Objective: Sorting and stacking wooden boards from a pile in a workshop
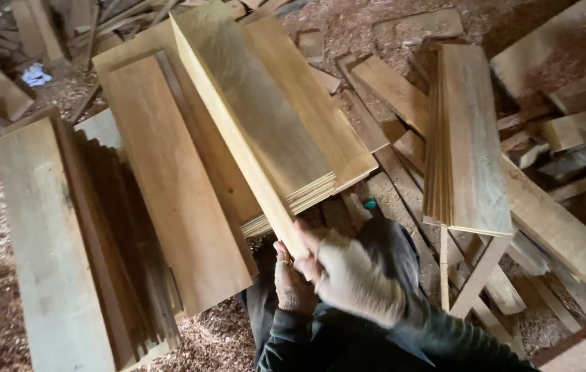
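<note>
both hands, left hand (291, 281) and right hand (351, 275), grip the near end of a pale, thin rectangular wooden board (241, 131), tilted on edge above the stack of similar boards (307, 148). judged mid-stacking; next, it needs lowering flat, edges aligned.

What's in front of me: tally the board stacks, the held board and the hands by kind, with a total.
Stacks of thin boards: 3: left stack, centre stack, right stack
Held board: 1
Hands gripping it: 2: left hand, right hand
Total: 6
</note>
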